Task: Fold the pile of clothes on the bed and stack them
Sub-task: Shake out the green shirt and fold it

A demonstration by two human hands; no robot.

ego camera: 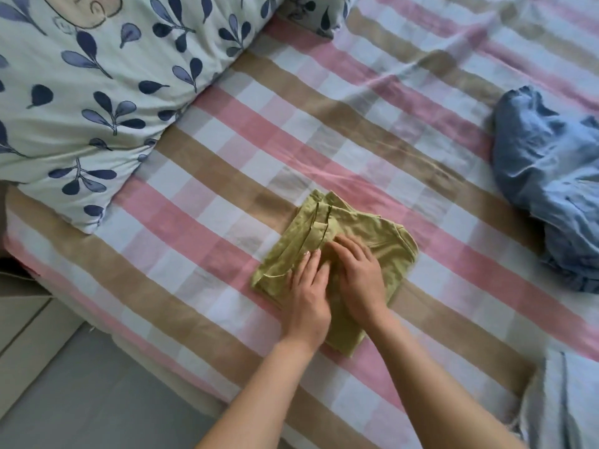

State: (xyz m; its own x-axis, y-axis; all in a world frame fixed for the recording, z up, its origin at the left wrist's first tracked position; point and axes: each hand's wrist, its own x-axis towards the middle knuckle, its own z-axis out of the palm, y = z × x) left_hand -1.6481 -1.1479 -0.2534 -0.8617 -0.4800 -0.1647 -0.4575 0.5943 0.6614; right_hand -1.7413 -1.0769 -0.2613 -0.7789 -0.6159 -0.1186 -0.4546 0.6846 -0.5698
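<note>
Both palms down on a small olive-green cotton garment (pixel 337 251), already folded into a compact, roughly square packet on the pink, tan and white checked bedsheet (pixel 207 228). Left hand (pixel 308 293) flat and open, fingers stretched along the packet's near-left half; right hand (pixel 356 273) also open, fingers slightly curled over the middle seam, its fingertips touching those of the left. Pressing rather than gripping, seemingly to flatten the layers and set the creases so the fold keeps its shape. Well off to the right of the right hand, a crumpled blue denim-like garment (pixel 547 176), unfolded, probably next in line. Just below and right of the right forearm, a pale blue-grey cloth (pixel 564 400) at the bed's edge; folded or not, cannot tell. Far beyond the left hand, a white quilt with navy leaf print (pixel 81 92), bunched out of the way.
</note>
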